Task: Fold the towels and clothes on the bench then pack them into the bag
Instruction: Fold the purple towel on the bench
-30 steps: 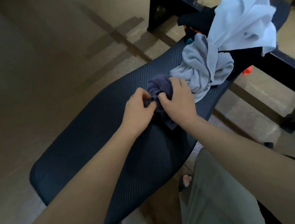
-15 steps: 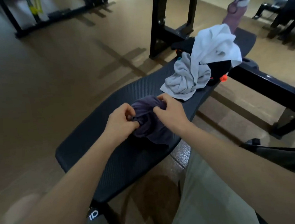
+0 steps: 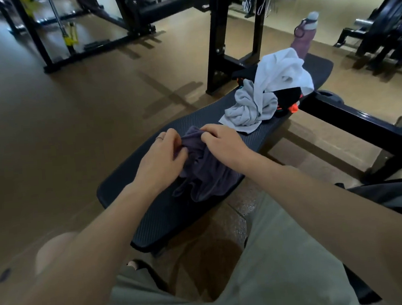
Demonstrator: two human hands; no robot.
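Both the left hand (image 3: 161, 159) and right hand (image 3: 223, 142) now pinch the crumpled dark purple cloth (image 3: 203, 174) with curled fingers, drawn nearer along the black ribbed padded table (image 3: 151, 212), ready for spreading.

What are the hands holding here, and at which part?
Both the left hand and right hand grip the purple cloth at its bunched top edge; the rest lies on the bench.
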